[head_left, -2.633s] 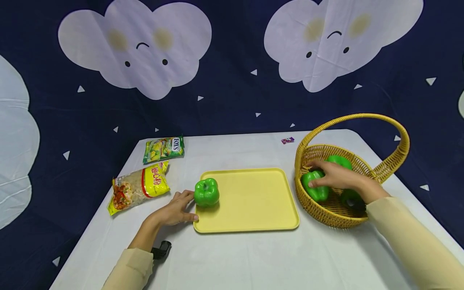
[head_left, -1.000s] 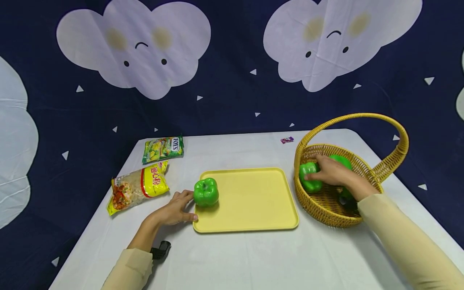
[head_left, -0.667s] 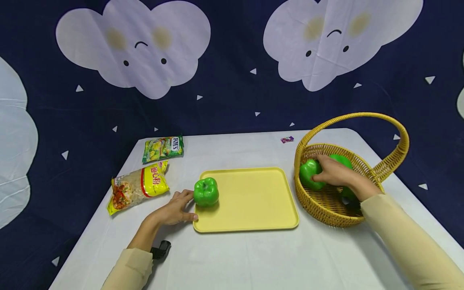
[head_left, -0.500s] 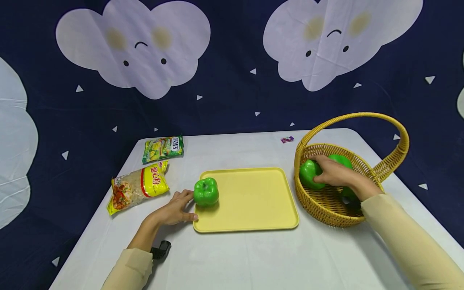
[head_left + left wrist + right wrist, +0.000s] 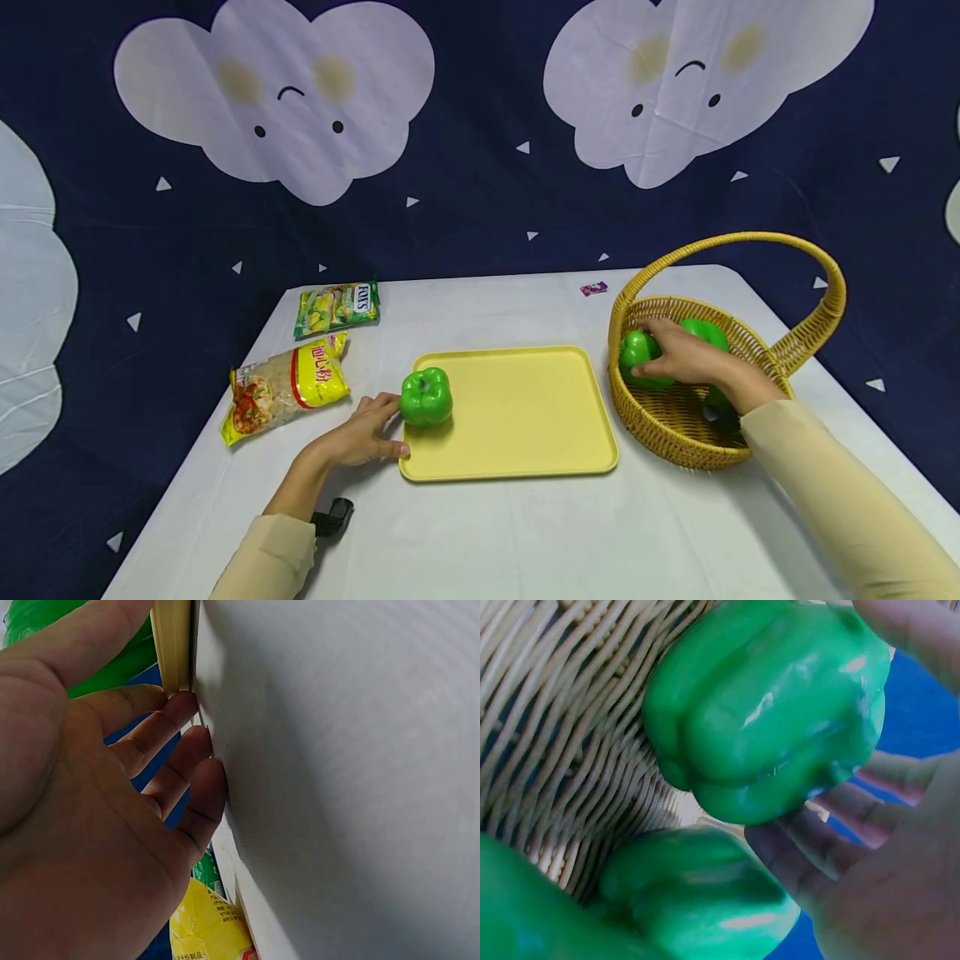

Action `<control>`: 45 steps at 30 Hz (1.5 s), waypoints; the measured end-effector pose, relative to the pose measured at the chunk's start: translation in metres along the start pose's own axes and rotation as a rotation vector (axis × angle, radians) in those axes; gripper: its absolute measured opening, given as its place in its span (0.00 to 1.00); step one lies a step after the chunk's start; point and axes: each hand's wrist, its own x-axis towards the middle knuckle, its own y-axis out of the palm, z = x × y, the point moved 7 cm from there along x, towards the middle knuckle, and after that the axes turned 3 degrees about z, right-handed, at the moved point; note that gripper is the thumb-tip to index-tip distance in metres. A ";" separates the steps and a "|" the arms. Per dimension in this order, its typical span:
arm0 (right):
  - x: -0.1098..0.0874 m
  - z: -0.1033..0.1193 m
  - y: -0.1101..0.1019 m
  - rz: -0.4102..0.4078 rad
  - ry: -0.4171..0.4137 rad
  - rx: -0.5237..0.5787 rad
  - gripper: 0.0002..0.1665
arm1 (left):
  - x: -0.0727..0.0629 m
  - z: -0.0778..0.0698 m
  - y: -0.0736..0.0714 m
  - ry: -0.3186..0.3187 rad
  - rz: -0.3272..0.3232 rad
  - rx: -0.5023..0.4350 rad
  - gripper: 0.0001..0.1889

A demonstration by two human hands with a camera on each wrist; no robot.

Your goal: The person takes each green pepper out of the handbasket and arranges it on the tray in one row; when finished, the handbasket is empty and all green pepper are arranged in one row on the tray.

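Observation:
Inside the wicker basket (image 5: 667, 435), my right hand (image 5: 678, 354) grips a green bell pepper (image 5: 634, 357) near the left wall. In the right wrist view that bell pepper (image 5: 757, 705) lies between the thumb and the fingers (image 5: 791, 851). Two more green peppers show there, one below the held pepper (image 5: 697, 889) and one at the lower left (image 5: 532, 915). My left hand (image 5: 356, 437) rests at the left edge of the yellow tray (image 5: 525, 412), its relaxed fingers (image 5: 172, 776) touching the rim and table. Another green bell pepper (image 5: 427, 398) stands on the tray beside that hand.
The basket's tall handle (image 5: 738, 240) arches above the right forearm. A yellow noodle bag (image 5: 288, 387) and a green FOX'S bag (image 5: 339, 308) lie on the left of the white table (image 5: 480, 533). Near the back edge is a small purple packet (image 5: 594, 288).
The right hand has shifted slightly left and back inside the basket, and the pepper in its grip has moved and turned. The left hand, tray and pepper on it stay put.

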 end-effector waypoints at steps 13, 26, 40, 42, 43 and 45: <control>0.006 -0.001 0.000 -0.008 0.080 -0.084 0.52 | 0.000 0.000 0.000 0.004 -0.002 0.008 0.42; 0.004 0.003 -0.004 -0.025 0.062 -0.082 0.49 | 0.001 0.001 0.001 0.017 -0.013 0.026 0.42; -0.011 0.012 -0.033 -0.146 -0.022 0.020 0.44 | 0.001 0.001 0.001 0.012 -0.012 0.015 0.42; -0.014 0.014 -0.037 -0.157 -0.023 0.026 0.45 | 0.001 0.001 0.001 0.008 -0.011 0.014 0.42; -0.016 0.015 -0.039 -0.160 -0.019 0.030 0.46 | 0.001 0.001 0.001 0.005 -0.011 0.013 0.42; -0.020 0.015 -0.042 -0.166 0.004 0.035 0.48 | 0.001 0.002 0.001 0.002 -0.010 0.013 0.42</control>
